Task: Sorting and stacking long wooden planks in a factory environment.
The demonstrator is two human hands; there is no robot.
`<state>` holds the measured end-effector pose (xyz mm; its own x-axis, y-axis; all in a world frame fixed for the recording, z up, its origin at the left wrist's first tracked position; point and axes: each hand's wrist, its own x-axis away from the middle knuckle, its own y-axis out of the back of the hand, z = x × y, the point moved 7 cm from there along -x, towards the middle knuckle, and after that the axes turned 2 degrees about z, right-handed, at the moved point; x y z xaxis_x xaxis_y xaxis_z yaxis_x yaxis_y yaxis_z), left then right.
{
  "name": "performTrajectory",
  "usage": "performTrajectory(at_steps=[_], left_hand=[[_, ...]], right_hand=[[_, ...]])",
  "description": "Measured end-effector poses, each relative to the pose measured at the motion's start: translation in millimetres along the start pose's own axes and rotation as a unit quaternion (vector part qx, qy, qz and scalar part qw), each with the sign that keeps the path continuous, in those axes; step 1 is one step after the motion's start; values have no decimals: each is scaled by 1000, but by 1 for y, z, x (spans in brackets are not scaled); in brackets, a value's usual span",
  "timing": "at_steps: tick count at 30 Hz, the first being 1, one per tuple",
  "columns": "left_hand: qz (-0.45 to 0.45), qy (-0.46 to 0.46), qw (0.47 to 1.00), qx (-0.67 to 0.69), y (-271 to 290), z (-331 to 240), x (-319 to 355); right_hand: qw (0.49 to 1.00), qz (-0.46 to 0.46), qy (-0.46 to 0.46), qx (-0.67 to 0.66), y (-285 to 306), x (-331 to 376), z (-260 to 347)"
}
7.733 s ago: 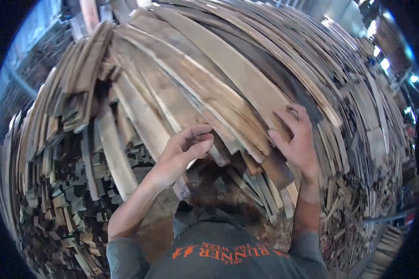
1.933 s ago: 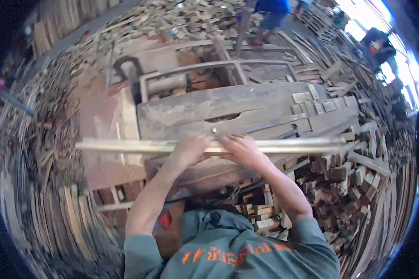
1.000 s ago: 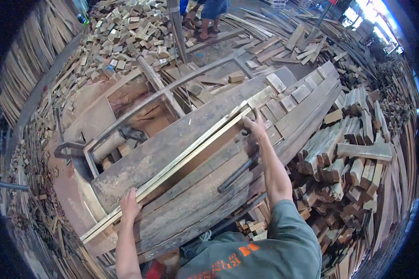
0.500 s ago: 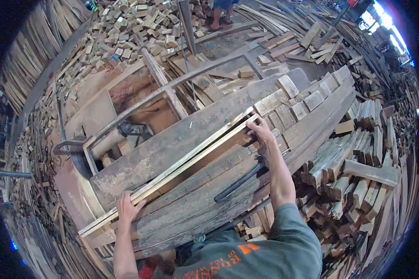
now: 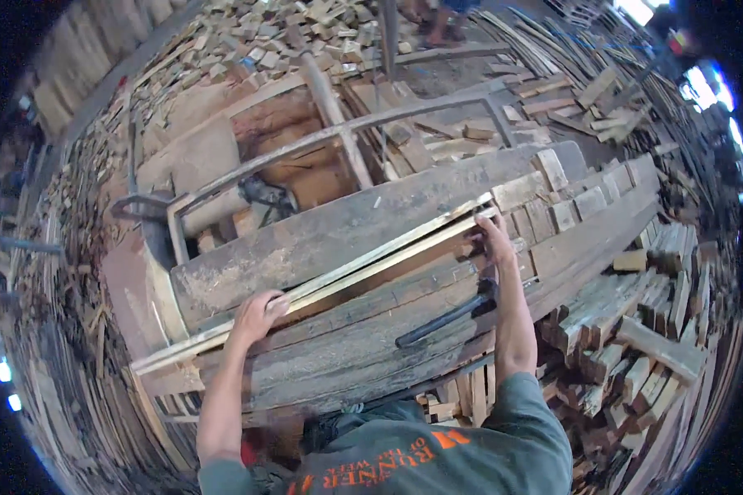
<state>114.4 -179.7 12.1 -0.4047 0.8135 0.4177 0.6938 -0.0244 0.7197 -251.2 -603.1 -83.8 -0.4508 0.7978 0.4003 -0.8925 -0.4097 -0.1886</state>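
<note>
- Two long, pale wood strips (image 5: pixel 421 247) lie side by side along the tabletop (image 5: pixel 305 247), between its far and near edges; their left ends reach its left end, and their right ends stop just beside the blocks (image 5: pixel 520 190) toward its right end.
- They look light and thin for their length, so they will probably be stiff over short spans but flex over the whole. Bare wood should not be slippery, though edges may splinter.
- Best hold: one hand toward each end, fingers across both strips, since a dark gap shows between them.
- The left hand (image 5: pixel 260 315) is curled over the strips left of their middle, apparently gripping them.
- The right hand (image 5: pixel 494 237), partly open, touches the nearer strip's right end; whether it grips cannot be told.
</note>
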Motion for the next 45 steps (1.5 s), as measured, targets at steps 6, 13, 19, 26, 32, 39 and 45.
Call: performTrajectory(at_steps=[6, 13, 19, 26, 32, 39, 45], left_hand=[[-4, -8, 1000, -6, -9, 7, -32], [-89, -15, 995, -52, 12, 16, -61], [12, -29, 993, 112, 20, 42, -103], [159, 11, 977, 145, -63, 61, -107], [35, -20, 999, 33, -26, -5, -38], [-56, -87, 975, -195, -36, -13, -1], [-18, -17, 990, -135, -8, -6, -17]], right_hand=[[1000, -15, -21, 10, 15, 34, 21], [999, 28, 9, 20, 45, -11, -21], [995, 28, 95, -32, 25, -15, -6], [985, -28, -70, -155, 53, -27, -39], [987, 107, -73, -100, 18, -16, -21], [994, 105, -17, -8, 18, -34, -11], [993, 96, 31, 69, 33, -38, -7]])
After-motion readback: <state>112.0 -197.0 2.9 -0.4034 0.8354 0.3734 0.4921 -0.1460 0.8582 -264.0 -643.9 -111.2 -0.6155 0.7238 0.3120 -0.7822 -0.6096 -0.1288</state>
